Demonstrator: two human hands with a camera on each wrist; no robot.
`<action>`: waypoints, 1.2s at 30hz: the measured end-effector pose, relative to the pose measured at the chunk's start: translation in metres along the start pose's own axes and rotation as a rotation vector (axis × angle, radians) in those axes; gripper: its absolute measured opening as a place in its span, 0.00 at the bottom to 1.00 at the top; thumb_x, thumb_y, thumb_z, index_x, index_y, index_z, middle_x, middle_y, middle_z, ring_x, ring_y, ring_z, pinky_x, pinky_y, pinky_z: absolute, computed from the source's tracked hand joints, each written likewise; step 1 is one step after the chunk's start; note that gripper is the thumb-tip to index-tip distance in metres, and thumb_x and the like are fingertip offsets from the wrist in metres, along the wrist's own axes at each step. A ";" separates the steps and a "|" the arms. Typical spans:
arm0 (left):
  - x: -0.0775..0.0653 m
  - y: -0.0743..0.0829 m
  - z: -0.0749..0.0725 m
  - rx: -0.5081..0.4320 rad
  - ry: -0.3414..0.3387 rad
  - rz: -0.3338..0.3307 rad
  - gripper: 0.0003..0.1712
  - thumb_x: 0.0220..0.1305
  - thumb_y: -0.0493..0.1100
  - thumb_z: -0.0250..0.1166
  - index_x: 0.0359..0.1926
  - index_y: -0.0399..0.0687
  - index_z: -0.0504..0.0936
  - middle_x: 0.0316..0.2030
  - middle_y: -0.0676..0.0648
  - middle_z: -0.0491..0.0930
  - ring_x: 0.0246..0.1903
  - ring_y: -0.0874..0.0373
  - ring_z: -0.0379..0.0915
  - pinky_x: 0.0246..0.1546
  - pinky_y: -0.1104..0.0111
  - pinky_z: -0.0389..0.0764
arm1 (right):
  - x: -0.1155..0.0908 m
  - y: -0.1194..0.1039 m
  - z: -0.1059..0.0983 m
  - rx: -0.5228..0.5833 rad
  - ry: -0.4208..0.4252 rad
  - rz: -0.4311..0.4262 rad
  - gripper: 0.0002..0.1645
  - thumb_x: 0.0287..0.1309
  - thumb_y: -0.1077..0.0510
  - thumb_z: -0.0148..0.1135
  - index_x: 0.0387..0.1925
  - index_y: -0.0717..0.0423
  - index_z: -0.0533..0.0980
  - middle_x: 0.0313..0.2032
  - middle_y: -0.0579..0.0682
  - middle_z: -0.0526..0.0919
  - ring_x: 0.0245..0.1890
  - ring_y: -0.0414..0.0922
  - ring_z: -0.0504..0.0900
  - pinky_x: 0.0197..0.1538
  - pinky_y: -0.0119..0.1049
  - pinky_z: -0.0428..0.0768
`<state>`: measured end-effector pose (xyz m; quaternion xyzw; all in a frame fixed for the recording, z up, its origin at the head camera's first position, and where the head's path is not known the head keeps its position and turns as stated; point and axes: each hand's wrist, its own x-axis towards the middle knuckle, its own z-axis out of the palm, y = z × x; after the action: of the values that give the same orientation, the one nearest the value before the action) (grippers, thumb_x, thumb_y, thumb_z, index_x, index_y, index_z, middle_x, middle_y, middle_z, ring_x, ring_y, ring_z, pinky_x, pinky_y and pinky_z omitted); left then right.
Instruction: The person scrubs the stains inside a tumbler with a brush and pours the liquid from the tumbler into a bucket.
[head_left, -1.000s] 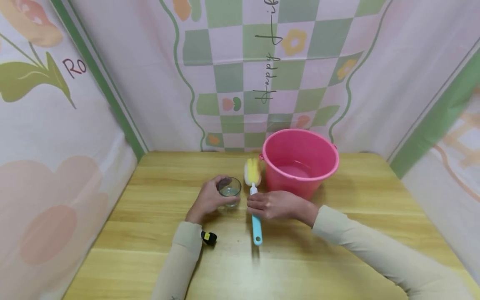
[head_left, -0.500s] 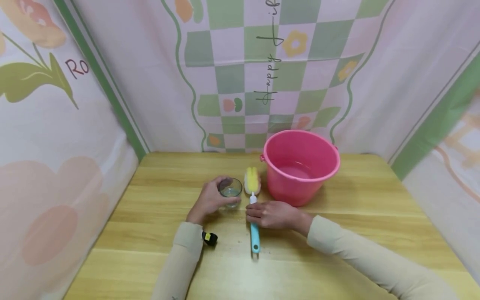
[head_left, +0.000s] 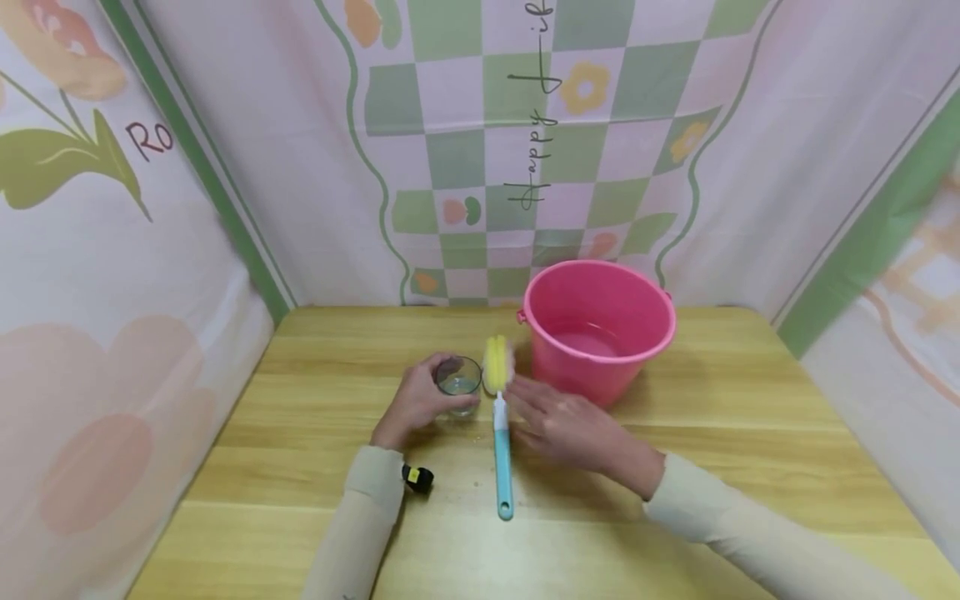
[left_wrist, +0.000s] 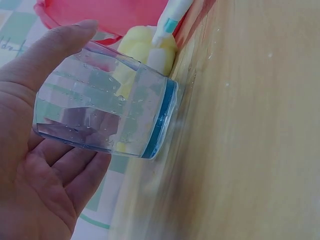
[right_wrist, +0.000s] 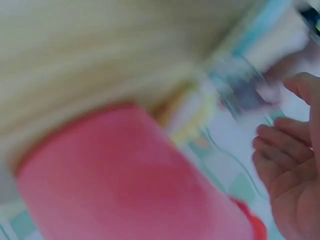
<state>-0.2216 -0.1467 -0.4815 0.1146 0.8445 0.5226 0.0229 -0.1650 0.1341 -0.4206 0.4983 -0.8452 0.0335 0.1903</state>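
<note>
My left hand (head_left: 422, 398) grips a clear drinking glass (left_wrist: 100, 100), thumb on one side and fingers round the other. Water droplets cling to its wall, and it stands upright close over the table. Just right of it a sponge bottle brush lies on the wood, with a yellow and white sponge head (head_left: 496, 364) and a light blue handle (head_left: 503, 475). My right hand (head_left: 573, 425) is beside the brush with nothing in it, fingers extended toward the brush's neck. In the right wrist view that hand (right_wrist: 295, 165) shows its bare palm, fingers loosely bent.
A pink bucket (head_left: 600, 367) stands behind my right hand, close to the sponge head. A black strap with a yellow mark (head_left: 417, 477) is at my left wrist. Small drops dot the wooden table (head_left: 337, 358). Patterned curtains (head_left: 330, 208) enclose the back and sides.
The brush has come down toward me onto the table, and my right hand has let go of it and moved off to the right. My left hand stays on the glass.
</note>
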 end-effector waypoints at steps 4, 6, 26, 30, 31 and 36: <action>0.000 -0.001 0.001 0.001 0.004 0.002 0.45 0.48 0.50 0.87 0.66 0.45 0.79 0.62 0.43 0.84 0.60 0.48 0.81 0.66 0.53 0.80 | -0.004 0.008 -0.038 0.061 0.154 0.080 0.43 0.59 0.48 0.78 0.70 0.64 0.74 0.69 0.63 0.79 0.66 0.60 0.81 0.56 0.51 0.86; 0.000 -0.001 0.002 0.008 0.006 0.001 0.44 0.48 0.51 0.87 0.65 0.46 0.79 0.61 0.43 0.84 0.60 0.48 0.81 0.65 0.53 0.80 | -0.006 0.015 -0.059 0.091 0.212 0.103 0.41 0.62 0.48 0.76 0.70 0.64 0.73 0.69 0.64 0.78 0.66 0.62 0.80 0.55 0.55 0.86; -0.001 0.003 0.001 0.008 0.003 -0.012 0.44 0.48 0.52 0.87 0.64 0.47 0.80 0.62 0.43 0.84 0.62 0.46 0.80 0.66 0.52 0.79 | -0.047 0.154 -0.111 0.339 -0.052 0.813 0.45 0.79 0.38 0.52 0.82 0.61 0.54 0.79 0.69 0.60 0.79 0.72 0.56 0.74 0.75 0.59; 0.000 0.002 0.001 0.003 -0.001 -0.007 0.44 0.48 0.53 0.87 0.65 0.48 0.80 0.62 0.43 0.84 0.62 0.46 0.80 0.67 0.52 0.79 | -0.052 0.168 -0.094 0.368 -0.036 0.824 0.43 0.79 0.41 0.53 0.81 0.63 0.57 0.77 0.70 0.63 0.77 0.72 0.59 0.74 0.74 0.61; 0.000 0.001 0.002 0.002 -0.002 -0.005 0.44 0.48 0.53 0.87 0.65 0.48 0.80 0.62 0.43 0.84 0.62 0.46 0.80 0.67 0.52 0.79 | -0.053 0.170 -0.090 0.376 -0.030 0.823 0.42 0.79 0.43 0.53 0.80 0.63 0.58 0.77 0.70 0.63 0.77 0.72 0.61 0.74 0.73 0.62; 0.000 -0.001 0.002 -0.007 -0.002 0.004 0.44 0.48 0.54 0.87 0.65 0.47 0.80 0.62 0.44 0.84 0.62 0.48 0.80 0.67 0.52 0.79 | -0.056 0.174 -0.075 0.438 -0.019 0.843 0.38 0.80 0.49 0.52 0.80 0.63 0.58 0.76 0.71 0.64 0.74 0.71 0.65 0.73 0.72 0.65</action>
<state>-0.2216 -0.1454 -0.4838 0.1169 0.8425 0.5253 0.0231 -0.2683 0.2861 -0.3482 0.1406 -0.9484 0.2808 0.0430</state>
